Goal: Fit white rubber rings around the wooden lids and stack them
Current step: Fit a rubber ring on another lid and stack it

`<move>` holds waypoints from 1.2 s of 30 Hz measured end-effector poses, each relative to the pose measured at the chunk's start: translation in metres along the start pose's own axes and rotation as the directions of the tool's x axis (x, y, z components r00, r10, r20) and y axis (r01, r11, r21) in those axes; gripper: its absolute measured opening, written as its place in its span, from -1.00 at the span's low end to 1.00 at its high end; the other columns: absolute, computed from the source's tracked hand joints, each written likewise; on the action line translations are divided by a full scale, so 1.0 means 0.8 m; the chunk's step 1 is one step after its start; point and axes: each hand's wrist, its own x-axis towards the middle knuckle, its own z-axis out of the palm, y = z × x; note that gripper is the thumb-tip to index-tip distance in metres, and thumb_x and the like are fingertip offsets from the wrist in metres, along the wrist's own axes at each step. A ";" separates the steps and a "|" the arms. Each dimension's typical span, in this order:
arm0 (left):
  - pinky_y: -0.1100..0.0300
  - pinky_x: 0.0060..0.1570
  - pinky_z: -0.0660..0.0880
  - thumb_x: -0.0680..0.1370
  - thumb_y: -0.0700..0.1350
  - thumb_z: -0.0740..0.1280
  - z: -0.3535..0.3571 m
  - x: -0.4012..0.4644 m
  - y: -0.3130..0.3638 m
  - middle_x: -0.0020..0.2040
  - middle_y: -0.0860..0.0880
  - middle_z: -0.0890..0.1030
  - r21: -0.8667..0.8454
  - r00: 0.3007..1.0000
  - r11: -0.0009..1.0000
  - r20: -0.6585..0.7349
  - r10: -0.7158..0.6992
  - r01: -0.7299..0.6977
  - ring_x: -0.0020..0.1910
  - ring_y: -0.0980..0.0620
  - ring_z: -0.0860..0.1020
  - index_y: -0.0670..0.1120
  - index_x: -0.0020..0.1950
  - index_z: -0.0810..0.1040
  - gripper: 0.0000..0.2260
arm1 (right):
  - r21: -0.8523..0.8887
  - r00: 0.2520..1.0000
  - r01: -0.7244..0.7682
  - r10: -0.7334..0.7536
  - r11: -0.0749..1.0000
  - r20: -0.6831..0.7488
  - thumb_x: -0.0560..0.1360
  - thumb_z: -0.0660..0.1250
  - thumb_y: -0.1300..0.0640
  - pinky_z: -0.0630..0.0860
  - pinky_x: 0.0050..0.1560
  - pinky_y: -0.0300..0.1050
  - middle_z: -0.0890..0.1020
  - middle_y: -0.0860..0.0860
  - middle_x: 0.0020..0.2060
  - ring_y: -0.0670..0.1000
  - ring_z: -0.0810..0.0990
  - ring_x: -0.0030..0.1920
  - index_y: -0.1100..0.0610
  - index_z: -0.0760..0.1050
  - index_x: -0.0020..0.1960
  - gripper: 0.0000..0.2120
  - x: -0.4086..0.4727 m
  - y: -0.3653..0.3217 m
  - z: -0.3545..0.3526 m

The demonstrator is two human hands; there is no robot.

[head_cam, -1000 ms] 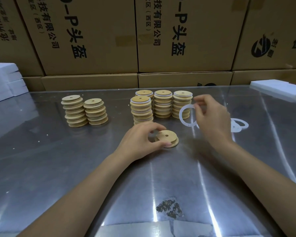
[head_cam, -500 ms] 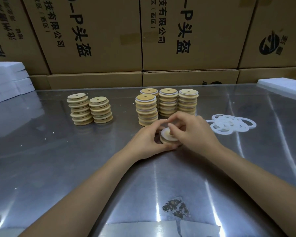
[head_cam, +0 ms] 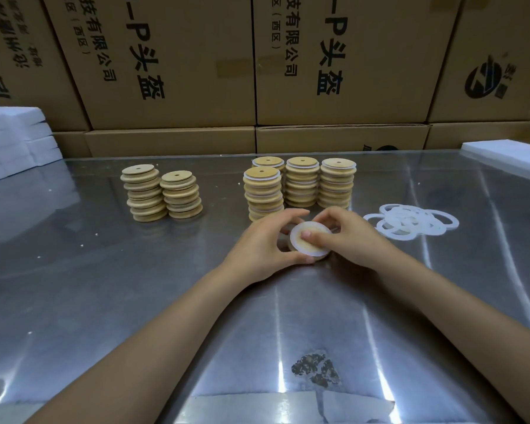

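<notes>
A round wooden lid [head_cam: 311, 246] lies on the shiny table between both hands, with a white rubber ring [head_cam: 295, 240] laid on its top. My left hand [head_cam: 262, 247] curls round the lid's left edge. My right hand [head_cam: 346, 235] holds the right edge, its thumb pressing the lid's face. Just behind stand several stacks of lids with rings [head_cam: 300, 183]. Two stacks of bare lids [head_cam: 161, 192] stand to the left. A loose pile of white rings [head_cam: 410, 221] lies to the right.
Cardboard boxes [head_cam: 257, 62] wall off the table's far edge. White foam blocks [head_cam: 16, 139] are stacked at the far left and a foam sheet [head_cam: 508, 157] lies far right. A worn patch [head_cam: 315, 368] marks the near table [head_cam: 135, 301].
My right hand carried a white ring from beside the ringed stacks down onto the lid held by my left hand. Both hands now close round the lid.
</notes>
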 end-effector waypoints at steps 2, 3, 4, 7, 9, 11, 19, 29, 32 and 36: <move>0.09 0.14 0.50 0.31 -0.01 0.57 -0.001 0.001 0.001 0.16 0.07 0.56 0.034 0.999 0.999 -0.011 0.037 -0.037 0.13 0.13 0.53 -0.04 0.37 0.42 -0.33 | 0.055 0.998 0.028 -0.025 0.998 -0.057 0.37 0.47 -0.06 0.53 0.01 -0.07 0.63 -0.11 -0.15 -0.10 0.59 -0.06 -0.03 0.48 -0.09 -0.78 0.000 0.000 0.000; 0.12 0.15 0.49 0.29 0.02 0.58 -0.001 0.002 0.001 0.19 0.08 0.53 0.024 1.000 0.999 0.002 0.025 -0.025 0.15 0.15 0.52 -0.01 0.39 0.40 -0.28 | 0.065 0.995 0.047 -0.041 0.997 -0.089 0.38 0.47 -0.04 0.53 -0.02 -0.09 0.62 -0.11 -0.18 -0.10 0.60 -0.08 -0.05 0.47 -0.12 -0.80 -0.001 -0.001 0.001; 0.17 0.16 0.49 0.26 0.07 0.59 -0.001 0.001 0.002 0.20 0.11 0.50 -0.007 1.000 1.000 0.019 -0.015 0.015 0.15 0.18 0.50 0.03 0.39 0.37 -0.24 | 0.078 0.991 0.064 -0.054 0.995 -0.119 0.39 0.47 -0.03 0.53 -0.07 -0.11 0.63 -0.12 -0.20 -0.10 0.60 -0.10 -0.06 0.47 -0.13 -0.82 -0.001 -0.002 0.002; 0.33 -0.02 0.52 0.21 0.20 0.55 0.001 0.003 0.007 0.09 0.21 0.51 -0.155 0.984 0.974 -0.029 -0.174 0.167 -0.03 0.27 0.56 0.15 0.18 0.42 -0.39 | 0.148 0.980 0.102 -0.074 0.984 -0.183 0.43 0.43 0.00 0.50 -0.16 -0.17 0.65 -0.09 -0.24 -0.11 0.61 -0.16 -0.03 0.50 -0.12 -0.88 -0.002 -0.005 0.005; 0.27 -0.12 0.54 0.27 0.11 0.57 0.001 0.006 0.004 -0.07 0.19 0.55 -0.198 0.965 0.959 -0.125 -0.231 0.204 -0.19 0.25 0.56 0.11 -0.03 0.45 -0.60 | 0.166 0.974 0.136 -0.102 0.977 -0.200 0.44 0.43 0.02 0.50 -0.18 -0.22 0.66 -0.08 -0.22 -0.13 0.60 -0.18 0.00 0.52 -0.09 -0.88 -0.004 -0.007 0.007; 0.17 -0.12 0.53 0.31 0.01 0.57 -0.001 0.007 0.000 -0.19 0.16 0.57 -0.173 0.954 0.959 -0.162 -0.253 0.225 -0.21 0.18 0.55 0.05 -0.16 0.46 -0.70 | 0.167 0.967 0.171 -0.134 0.971 -0.215 0.43 0.44 0.03 0.50 -0.19 -0.30 0.66 -0.07 -0.21 -0.14 0.60 -0.18 -0.01 0.52 -0.08 -0.88 -0.005 -0.009 0.009; 0.28 -0.14 0.54 0.33 -0.08 0.57 -0.004 0.009 0.000 -0.22 0.06 0.65 -0.302 0.914 0.925 -0.260 -0.312 0.230 -0.19 0.16 0.62 0.02 -0.26 0.58 -0.83 | 0.193 0.952 0.233 -0.183 0.953 -0.244 0.44 0.45 0.10 0.58 -0.10 -0.12 0.64 -0.13 -0.22 -0.14 0.62 -0.13 -0.03 0.51 -0.08 -0.87 -0.010 -0.016 0.009; 0.05 -0.03 0.61 0.39 -0.13 0.52 -0.006 0.004 0.012 -0.19 -0.11 0.68 -0.587 0.870 0.741 -0.119 -0.479 0.327 -0.16 0.05 0.64 -0.08 -0.24 0.63 -0.91 | 0.354 0.958 0.176 -0.077 0.918 -0.278 0.47 0.42 0.19 0.58 0.01 0.19 0.66 0.05 -0.16 0.04 0.64 -0.04 0.03 0.52 -0.20 -0.88 -0.012 -0.020 0.017; -0.06 0.09 0.57 0.43 -0.15 0.48 -0.008 0.003 0.015 -0.10 -0.17 0.67 -0.615 0.866 0.708 -0.078 -0.493 0.348 -0.06 -0.03 0.64 -0.12 -0.17 0.63 -0.92 | 0.413 0.962 0.138 -0.022 0.900 -0.272 0.49 0.38 0.22 0.58 0.02 0.21 0.67 0.07 -0.18 0.05 0.65 -0.06 0.06 0.52 -0.20 -0.88 -0.012 -0.021 0.017; -0.05 0.11 0.56 0.46 -0.17 0.45 -0.008 0.004 0.016 -0.06 -0.19 0.67 -0.627 0.864 0.694 -0.065 -0.500 0.354 -0.03 -0.05 0.64 -0.13 -0.14 0.62 -0.94 | 0.460 0.964 0.111 0.017 0.881 -0.266 0.52 0.35 0.21 0.58 0.03 0.22 0.66 0.10 -0.17 0.01 0.64 -0.10 0.10 0.50 -0.18 -0.89 -0.012 -0.024 0.015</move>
